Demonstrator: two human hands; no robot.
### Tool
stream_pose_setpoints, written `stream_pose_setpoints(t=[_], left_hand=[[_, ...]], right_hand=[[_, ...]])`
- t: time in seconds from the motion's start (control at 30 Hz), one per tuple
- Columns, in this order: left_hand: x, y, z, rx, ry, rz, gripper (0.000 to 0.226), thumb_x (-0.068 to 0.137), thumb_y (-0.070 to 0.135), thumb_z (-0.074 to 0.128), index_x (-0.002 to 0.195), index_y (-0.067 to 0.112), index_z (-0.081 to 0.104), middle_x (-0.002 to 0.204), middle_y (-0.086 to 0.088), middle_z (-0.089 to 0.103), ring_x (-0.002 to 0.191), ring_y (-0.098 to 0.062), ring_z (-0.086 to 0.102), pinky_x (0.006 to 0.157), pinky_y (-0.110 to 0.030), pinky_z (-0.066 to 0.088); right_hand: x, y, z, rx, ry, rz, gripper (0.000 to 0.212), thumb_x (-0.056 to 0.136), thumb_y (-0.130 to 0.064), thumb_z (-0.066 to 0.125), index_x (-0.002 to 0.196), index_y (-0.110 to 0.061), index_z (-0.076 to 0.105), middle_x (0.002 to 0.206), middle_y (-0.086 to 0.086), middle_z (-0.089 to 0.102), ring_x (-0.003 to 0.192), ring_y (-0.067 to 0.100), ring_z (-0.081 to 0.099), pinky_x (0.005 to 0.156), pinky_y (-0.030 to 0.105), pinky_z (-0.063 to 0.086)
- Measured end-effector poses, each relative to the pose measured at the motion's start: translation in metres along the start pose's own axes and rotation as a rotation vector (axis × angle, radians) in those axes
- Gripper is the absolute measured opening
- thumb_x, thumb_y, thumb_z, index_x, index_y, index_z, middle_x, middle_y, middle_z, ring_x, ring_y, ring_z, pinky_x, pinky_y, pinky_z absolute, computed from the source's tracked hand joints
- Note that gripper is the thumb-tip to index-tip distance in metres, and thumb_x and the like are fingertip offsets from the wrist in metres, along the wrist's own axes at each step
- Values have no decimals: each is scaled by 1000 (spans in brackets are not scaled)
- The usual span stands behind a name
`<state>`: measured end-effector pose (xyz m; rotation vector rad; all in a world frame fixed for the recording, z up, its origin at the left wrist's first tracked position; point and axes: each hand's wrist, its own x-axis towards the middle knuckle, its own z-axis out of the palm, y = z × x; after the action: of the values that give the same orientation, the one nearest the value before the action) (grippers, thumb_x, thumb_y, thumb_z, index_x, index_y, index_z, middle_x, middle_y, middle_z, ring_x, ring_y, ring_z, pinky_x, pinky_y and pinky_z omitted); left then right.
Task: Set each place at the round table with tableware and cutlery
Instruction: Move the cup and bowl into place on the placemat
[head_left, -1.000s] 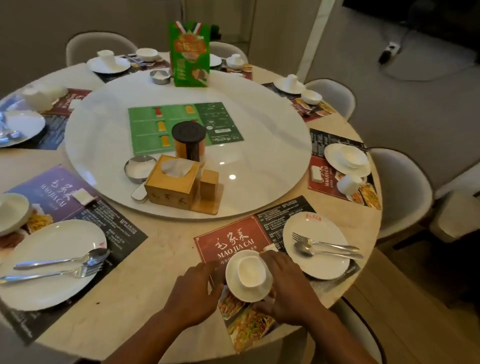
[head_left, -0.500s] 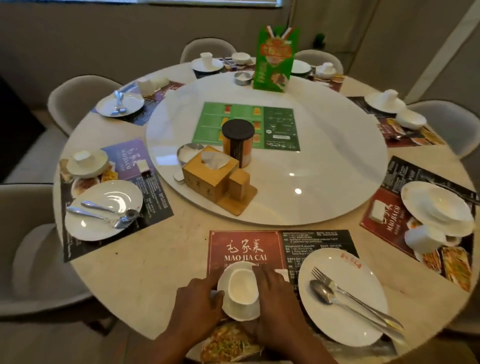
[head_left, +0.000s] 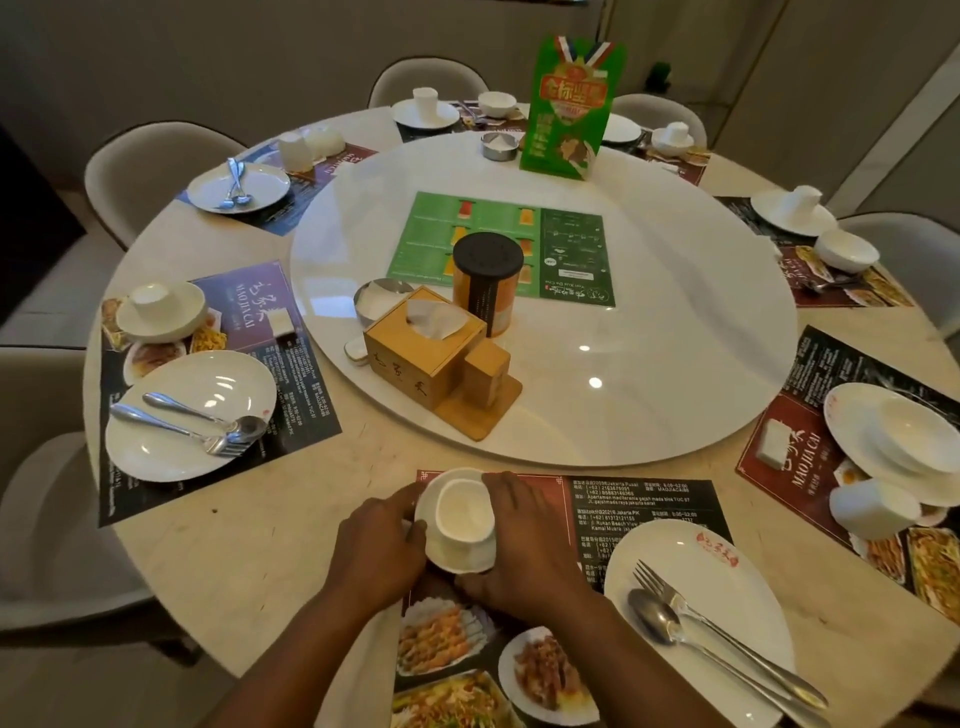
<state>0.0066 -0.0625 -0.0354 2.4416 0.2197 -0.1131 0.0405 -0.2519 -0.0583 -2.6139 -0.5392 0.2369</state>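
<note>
Now, near table (head_left: 260, 545) edge: left hand (head_left: 379, 545), right hand (head_left: 524, 556), fingers (head_left: 501, 493) clamped on saucer (head_left: 427, 501) bearing cup (head_left: 464, 514). Plate (head_left: 727, 587) with fork (head_left: 675, 605), spoon (head_left: 652, 616) just right; tissue box (head_left: 415, 358) beyond on turntable (head_left: 649, 364).

In the lower centre of the frame, a cup (head_left: 464, 514) sits on a saucer (head_left: 457, 564) on a placemat (head_left: 639, 504). To its right, 1 plate (head_left: 691, 561) carries a fork (head_left: 667, 595) and spoon (head_left: 654, 618). Above, mid-frame, a tissue box (head_left: 415, 353) stands on the turntable (head_left: 675, 338).

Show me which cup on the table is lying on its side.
The cup on the red placemat at the right, beside the plate holding a bowl. The other cups stand.
</note>
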Motion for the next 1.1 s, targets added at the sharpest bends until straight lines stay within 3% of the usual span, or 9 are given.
stream_pose_setpoints(t=[0.3,0.53,0.63,0.8,0.93,1.0,1.1], left_hand=[[12,-14,-4,-21,9,8,50,90,32,61,136,46,48,116,9,71,102,-14,66,86,-33,53],[4,-14,2,-62,35,31,47,95,32,56,140,40,47,124,7,67,107,-16,65,89,-35,53],[-3,-15,2,-72,49,-36,48,95,31,56,142,33,45,123,1,67,109,-20,63,88,-37,52],[-27,-14,5,-23,138,-170,39,91,32,60,129,23,54,113,-3,68,103,-20,63,84,-40,54],[-53,7,17,6,167,-204,22,89,35,62,109,25,60,94,6,67,90,-15,64,78,-42,55],[-67,20,27,26,167,-220,6,89,34,62,93,30,58,86,11,65,82,-13,63,75,-41,55],[-87,41,43,6,123,-211,12,86,28,62,88,35,53,83,17,62,79,-7,62,72,-36,54]], right_hand=[[12,-5,4,-33,-13,38,112,53,-67,76,146,-33,24,149,-5,36,134,20,37,107,41,41],[6,-9,-2,-2,-57,54,118,59,-60,82,151,-32,14,157,-2,26,142,22,28,114,43,35],[-2,-8,-17,76,-96,53,117,63,-59,82,153,-30,13,159,-3,22,145,19,23,117,44,30],[-24,28,-49,72,38,110,57,86,-43,67,137,-27,48,134,-4,52,123,17,47,102,32,42],[-44,60,-74,-61,55,162,28,89,-32,62,116,-28,64,115,-4,65,108,19,58,90,37,50],[-54,66,-80,-146,-95,110,44,82,-41,68,124,-30,60,123,-4,61,116,21,54,98,38,45],[-70,62,-71,-250,-296,15,83,71,-59,74,142,-29,42,139,0,46,127,24,42,109,41,35]])
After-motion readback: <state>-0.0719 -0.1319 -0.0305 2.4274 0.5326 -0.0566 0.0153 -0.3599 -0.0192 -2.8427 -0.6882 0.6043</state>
